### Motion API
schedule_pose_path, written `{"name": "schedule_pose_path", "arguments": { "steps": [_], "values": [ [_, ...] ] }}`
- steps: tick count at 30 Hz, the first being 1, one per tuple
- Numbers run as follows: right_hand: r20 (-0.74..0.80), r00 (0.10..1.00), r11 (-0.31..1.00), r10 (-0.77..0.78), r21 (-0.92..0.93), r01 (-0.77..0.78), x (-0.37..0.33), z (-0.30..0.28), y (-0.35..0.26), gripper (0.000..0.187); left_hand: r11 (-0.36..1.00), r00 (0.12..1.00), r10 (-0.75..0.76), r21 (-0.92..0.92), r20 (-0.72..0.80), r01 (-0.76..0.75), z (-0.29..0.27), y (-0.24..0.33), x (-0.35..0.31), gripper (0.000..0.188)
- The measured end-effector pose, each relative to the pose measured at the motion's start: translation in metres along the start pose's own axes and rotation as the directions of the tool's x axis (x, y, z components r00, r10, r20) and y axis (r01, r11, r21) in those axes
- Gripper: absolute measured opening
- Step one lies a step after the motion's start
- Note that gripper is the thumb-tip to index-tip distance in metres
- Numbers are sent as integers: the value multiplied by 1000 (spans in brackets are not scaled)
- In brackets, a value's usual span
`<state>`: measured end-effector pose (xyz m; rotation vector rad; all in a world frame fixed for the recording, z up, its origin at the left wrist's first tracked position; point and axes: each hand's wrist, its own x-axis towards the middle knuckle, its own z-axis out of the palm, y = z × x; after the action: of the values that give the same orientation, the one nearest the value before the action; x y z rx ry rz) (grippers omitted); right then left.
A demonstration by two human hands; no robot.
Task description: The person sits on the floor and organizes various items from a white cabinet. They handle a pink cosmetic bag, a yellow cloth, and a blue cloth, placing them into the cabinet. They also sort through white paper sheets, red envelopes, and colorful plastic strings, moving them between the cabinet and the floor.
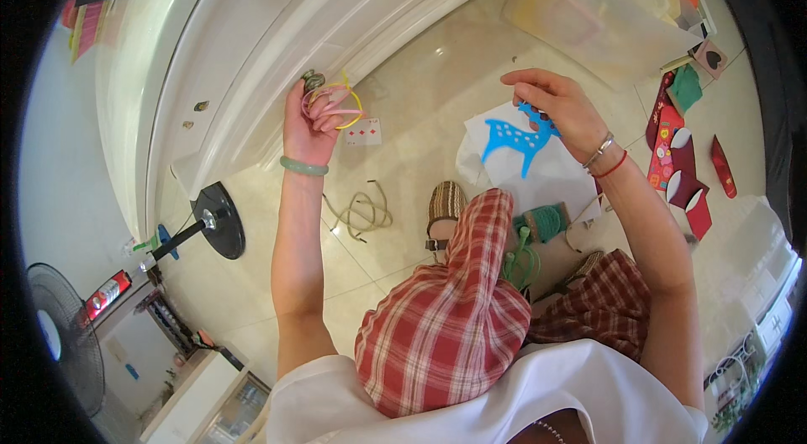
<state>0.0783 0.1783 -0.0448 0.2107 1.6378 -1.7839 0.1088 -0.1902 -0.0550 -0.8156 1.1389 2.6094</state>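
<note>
My left hand (315,120) is raised on the left, fingers curled round pink and yellow loops (360,99) that look like thin bands or cords. A dark, rounded metallic piece (313,79) shows just above its fingertips; whether the hand touches it I cannot tell. On the right, my right hand (565,106) pinches a flat blue deer-shaped cutout (508,140) with white spots by its head end. Behind the deer, white paper (555,183) lies on the floor. Below my left hand is a playing card (364,132) with red diamonds.
Beige cord (361,213) lies loose on the tiles. Between my feet are a green twine spool (542,222) and a green cable (523,263). A translucent bin (588,32) stands far right, red envelopes (683,171) nearby. A fan's black base (224,225) is at left, before white drawers (244,49).
</note>
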Motion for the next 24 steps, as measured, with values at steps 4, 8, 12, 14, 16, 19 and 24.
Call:
{"name": "schedule_pose_path", "arguments": {
  "steps": [4, 8, 12, 14, 16, 19, 24],
  "values": [
    [-49, 997, 995, -55, -84, 51, -4, 3, -2, 24, 999, 998, -8, 30, -58, 9, 6, -6, -10, 42],
    [-18, 999, 993, -35, -116, 33, -12, -11, 2, 25, 997, 951, 29, 77, -309, -5, 25, -45, -42, 38],
    [53, 997, 996, 50, -79, -46, -25, -17, -11, 25, 989, 937, -41, 117, -346, 87, 20, -68, -79, 34],
    [114, 991, 996, 67, -71, -59, -32, -21, -26, 25, 981, 956, -85, 147, -281, 130, 25, -70, -91, 30],
    [174, 984, 998, 26, -52, -17, -38, -21, -40, 24, 970, 974, -115, 189, -196, 153, 33, -68, -101, 26],
    [249, 969, 999, -4, -37, 14, -44, -23, -60, 23, 912, 960, -148, 342, -238, 225, 29, -62, -112, 32],
    [183, 972, 989, -145, 33, 142, -50, -27, -84, 22, 733, 932, -348, 592, -96, 335, 60, -20, -157, 36]
  ]
}}
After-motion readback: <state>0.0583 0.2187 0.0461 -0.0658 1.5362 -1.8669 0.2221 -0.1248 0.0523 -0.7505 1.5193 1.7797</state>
